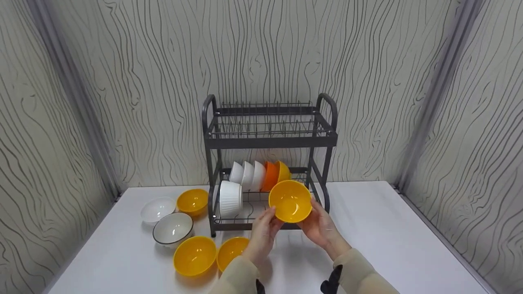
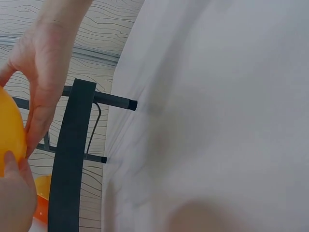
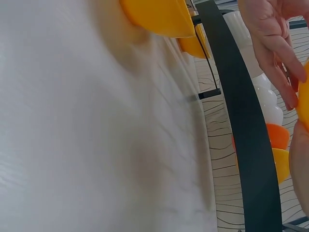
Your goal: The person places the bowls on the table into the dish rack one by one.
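Note:
Both hands hold up a yellow bowl in front of the rack's lower tier, its inside facing the head camera. My left hand grips the bowl's lower left side, thumb near the rim. On the other side my right hand holds it with fingers along the wall. In the left wrist view the bowl is cut off by the frame edge, between both hands. Behind it stands a dark two-tier dish rack. Its lower tier holds a ribbed white bowl, several smaller white bowls, an orange bowl and another yellow bowl.
On the white table, left of the rack, sit a white bowl, a dark-rimmed white bowl and a yellow bowl. Two more yellow bowls, one at the front and one beside the left forearm, stand nearer.

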`<control>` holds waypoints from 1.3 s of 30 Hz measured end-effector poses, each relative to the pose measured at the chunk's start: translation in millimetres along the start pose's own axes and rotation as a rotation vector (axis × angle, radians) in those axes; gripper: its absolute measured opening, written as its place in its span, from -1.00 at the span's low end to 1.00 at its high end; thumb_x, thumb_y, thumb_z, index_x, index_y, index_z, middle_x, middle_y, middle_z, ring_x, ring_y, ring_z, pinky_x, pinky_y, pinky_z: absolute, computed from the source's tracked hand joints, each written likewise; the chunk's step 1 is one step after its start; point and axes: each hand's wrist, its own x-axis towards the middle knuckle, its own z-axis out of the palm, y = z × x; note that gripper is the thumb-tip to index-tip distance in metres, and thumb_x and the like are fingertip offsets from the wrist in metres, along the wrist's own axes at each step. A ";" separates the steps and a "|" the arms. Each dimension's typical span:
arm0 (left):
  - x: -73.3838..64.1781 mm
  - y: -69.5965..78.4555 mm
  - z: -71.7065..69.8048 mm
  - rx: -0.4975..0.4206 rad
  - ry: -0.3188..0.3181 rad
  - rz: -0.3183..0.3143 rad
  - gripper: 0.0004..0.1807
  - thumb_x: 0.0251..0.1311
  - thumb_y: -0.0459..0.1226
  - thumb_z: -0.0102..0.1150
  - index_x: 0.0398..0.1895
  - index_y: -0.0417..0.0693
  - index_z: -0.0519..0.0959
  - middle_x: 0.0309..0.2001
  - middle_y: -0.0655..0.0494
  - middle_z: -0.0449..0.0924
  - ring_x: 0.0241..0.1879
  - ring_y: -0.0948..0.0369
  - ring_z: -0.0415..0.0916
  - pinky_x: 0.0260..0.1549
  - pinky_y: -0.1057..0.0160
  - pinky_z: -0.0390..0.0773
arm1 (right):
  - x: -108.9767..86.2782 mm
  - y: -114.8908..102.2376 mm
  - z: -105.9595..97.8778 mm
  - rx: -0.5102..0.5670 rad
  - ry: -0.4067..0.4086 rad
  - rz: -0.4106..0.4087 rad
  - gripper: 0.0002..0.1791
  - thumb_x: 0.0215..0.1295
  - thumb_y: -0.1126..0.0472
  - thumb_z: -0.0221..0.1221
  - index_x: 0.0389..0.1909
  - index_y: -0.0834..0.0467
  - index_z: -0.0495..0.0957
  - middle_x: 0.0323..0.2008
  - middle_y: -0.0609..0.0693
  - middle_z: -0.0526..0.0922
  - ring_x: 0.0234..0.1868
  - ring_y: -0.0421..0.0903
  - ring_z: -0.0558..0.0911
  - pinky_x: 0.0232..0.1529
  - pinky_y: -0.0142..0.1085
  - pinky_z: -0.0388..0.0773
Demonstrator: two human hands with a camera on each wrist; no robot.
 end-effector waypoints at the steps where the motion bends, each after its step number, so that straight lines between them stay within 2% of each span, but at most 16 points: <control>1: 0.8 0.2 -1.2 -0.003 0.000 -0.002 -0.38 0.22 0.05 0.03 0.20 -0.17 0.32 0.09 0.01 0.47 -0.01 0.22 0.51 0.13 0.34 0.44 | 0.9 0.8 0.8 0.013 0.011 0.000 -0.24 0.22 -0.14 0.12 0.35 -0.04 0.03 0.10 -0.14 0.50 0.12 -0.15 0.50 0.26 -0.35 0.36; 3: 2.2 1.0 -3.6 0.001 -0.003 -0.007 -0.38 0.23 0.06 0.02 0.20 -0.17 0.33 0.09 0.01 0.46 -0.01 0.22 0.50 0.14 0.33 0.43 | 2.1 2.1 2.0 0.033 0.026 -0.002 -0.25 0.21 -0.12 0.13 0.34 -0.04 0.04 0.08 -0.14 0.51 0.11 -0.14 0.50 0.25 -0.34 0.37; 5: 3.3 2.0 -6.2 0.043 -0.013 -0.011 -0.35 0.23 0.11 -0.02 0.22 -0.15 0.32 0.12 0.00 0.45 0.02 0.21 0.49 0.17 0.31 0.41 | 3.4 2.7 2.8 0.052 0.038 -0.001 -0.28 0.20 -0.12 0.15 0.31 -0.04 0.08 0.06 -0.13 0.52 0.10 -0.14 0.50 0.24 -0.34 0.39; 9: 4.7 3.3 -13.0 0.263 -0.020 0.016 -0.19 0.15 0.28 -0.12 0.25 -0.12 0.29 0.21 -0.04 0.39 0.16 0.10 0.40 0.25 0.17 0.36 | 7.4 0.5 3.8 0.083 0.057 -0.018 -0.38 0.22 -0.09 0.14 0.23 0.01 0.16 0.02 -0.10 0.53 0.06 -0.14 0.51 0.19 -0.36 0.44; 12: 6.1 3.0 -19.0 0.493 0.023 0.082 -0.19 0.12 0.30 -0.10 0.22 -0.13 0.33 0.20 -0.07 0.41 0.18 0.02 0.37 0.22 0.04 0.38 | 11.5 -3.3 5.7 0.086 0.089 -0.048 -0.43 0.26 -0.07 0.11 0.20 0.03 0.18 0.02 -0.09 0.51 0.04 -0.15 0.50 0.16 -0.38 0.47; 14: 7.0 3.5 -22.5 0.656 0.048 0.135 -0.32 0.17 0.20 -0.04 0.17 -0.10 0.39 0.17 -0.05 0.44 0.16 0.00 0.38 0.18 -0.01 0.41 | 14.1 -6.4 8.2 0.076 0.114 -0.074 -0.45 0.29 -0.05 0.08 0.21 0.03 0.17 0.05 -0.08 0.45 0.05 -0.15 0.47 0.17 -0.39 0.46; 17: 9.5 4.0 -26.7 0.952 0.068 0.220 -0.53 0.23 0.00 0.06 0.11 -0.03 0.46 0.14 0.01 0.47 0.17 0.02 0.38 0.17 -0.03 0.40 | 19.4 -11.7 12.8 0.066 0.149 -0.121 -0.46 0.31 -0.02 0.05 0.23 0.06 0.15 0.10 -0.06 0.36 0.09 -0.16 0.43 0.21 -0.39 0.41; 19: 11.6 4.6 -29.6 1.156 0.062 0.272 -0.58 0.21 -0.09 0.10 0.12 -0.01 0.48 0.17 0.03 0.46 0.22 0.02 0.33 0.24 -0.05 0.31 | 23.3 -15.3 16.7 0.060 0.161 -0.157 -0.47 0.32 0.01 0.05 0.23 0.08 0.14 0.12 -0.03 0.31 0.10 -0.15 0.41 0.24 -0.38 0.38; 21: 13.9 4.9 -32.7 1.345 0.054 0.317 -0.56 0.19 -0.10 0.13 0.14 0.01 0.47 0.21 0.06 0.43 0.28 0.04 0.28 0.32 -0.08 0.17 | 27.3 -18.6 20.9 0.039 0.169 -0.195 -0.47 0.35 0.05 0.03 0.25 0.11 0.13 0.12 -0.01 0.29 0.12 -0.15 0.40 0.28 -0.37 0.33; 23: 15.5 4.8 -36.6 1.498 0.042 0.349 -0.50 0.18 -0.07 0.14 0.18 0.00 0.44 0.26 0.07 0.39 0.33 0.04 0.22 0.36 -0.11 0.05 | 30.7 -21.2 25.3 -0.002 0.180 -0.232 -0.44 0.36 0.09 0.01 0.29 0.17 0.11 0.10 -0.01 0.30 0.14 -0.15 0.37 0.32 -0.36 0.27; 25: 16.0 4.1 -40.9 1.608 0.030 0.357 -0.46 0.18 -0.03 0.13 0.21 -0.01 0.41 0.29 0.07 0.36 0.35 0.05 0.19 0.38 -0.14 -0.04 | 34.3 -23.1 29.2 -0.045 0.196 -0.270 -0.40 0.35 0.13 0.03 0.32 0.25 0.09 0.08 -0.02 0.33 0.15 -0.15 0.37 0.35 -0.36 0.22; 27: 15.7 3.5 -44.6 1.676 0.023 0.352 -0.43 0.19 0.01 0.10 0.23 -0.02 0.39 0.30 0.06 0.34 0.36 0.04 0.17 0.38 -0.15 -0.05 | 37.9 -24.3 32.3 -0.088 0.222 -0.304 -0.38 0.34 0.16 0.04 0.32 0.31 0.09 0.05 -0.04 0.36 0.14 -0.17 0.36 0.37 -0.37 0.19; 30: 14.9 4.0 -46.3 1.714 0.016 0.326 -0.44 0.21 0.03 0.06 0.23 -0.01 0.40 0.29 0.06 0.36 0.36 0.02 0.17 0.38 -0.15 -0.04 | 45.0 -25.1 34.8 -0.124 0.291 -0.362 -0.43 0.31 0.21 0.07 0.25 0.37 0.16 0.01 -0.02 0.39 0.11 -0.17 0.40 0.35 -0.35 0.23; 35: 15.8 7.5 -43.9 1.703 -0.003 0.275 -0.46 0.23 0.05 0.02 0.22 0.01 0.41 0.26 0.08 0.40 0.33 0.04 0.22 0.36 -0.15 0.01 | 54.9 -25.1 35.5 -0.268 0.441 -0.429 -0.43 0.31 0.19 0.08 0.20 0.39 0.11 0.05 0.08 0.33 0.10 -0.10 0.39 0.34 -0.28 0.26; 39: 16.7 8.4 -44.2 1.706 -0.018 0.281 -0.48 0.24 0.03 0.01 0.19 0.01 0.44 0.23 0.07 0.43 0.29 0.06 0.29 0.34 -0.13 0.09 | 60.2 -24.0 34.1 -0.412 0.522 -0.465 -0.34 0.29 0.16 0.10 0.25 0.37 0.02 0.17 0.21 0.25 0.14 -0.02 0.35 0.33 -0.22 0.30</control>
